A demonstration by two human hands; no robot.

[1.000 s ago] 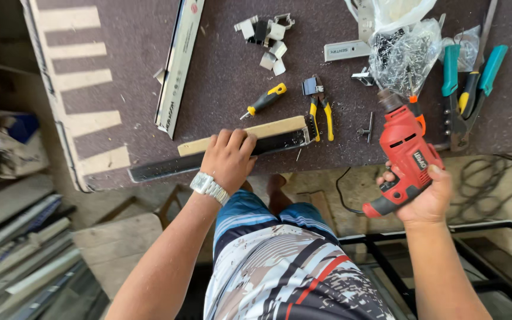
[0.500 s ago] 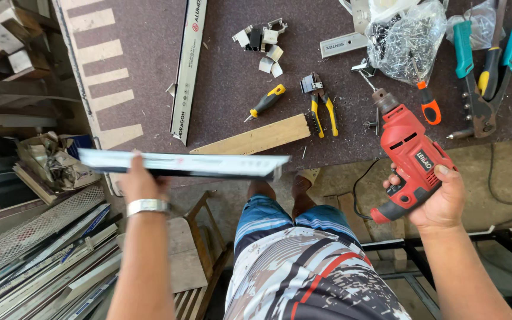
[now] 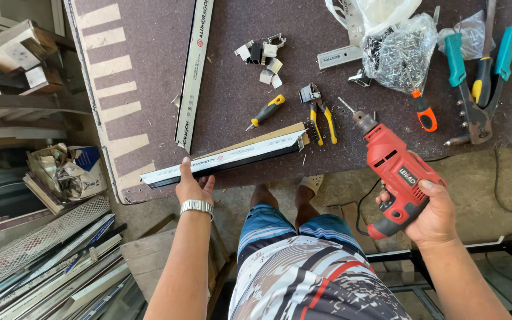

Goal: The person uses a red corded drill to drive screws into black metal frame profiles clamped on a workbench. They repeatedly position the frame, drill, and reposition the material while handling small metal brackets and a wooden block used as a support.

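Now the left hand (image 3: 194, 188) is clamping a stiff, light rail (image 3: 226, 157) near its end; the right hand (image 3: 437, 213) is gripping the heavier drill (image 3: 395, 172).

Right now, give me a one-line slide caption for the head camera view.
Left hand steadies a long aluminium profile on the workbench while the right hand holds a red electric drill.

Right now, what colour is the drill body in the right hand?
Red, with a black handle and grip; the head view shows the drill clearly in the right hand.

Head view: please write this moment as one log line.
left hand: holds rail on table | right hand: holds red drill
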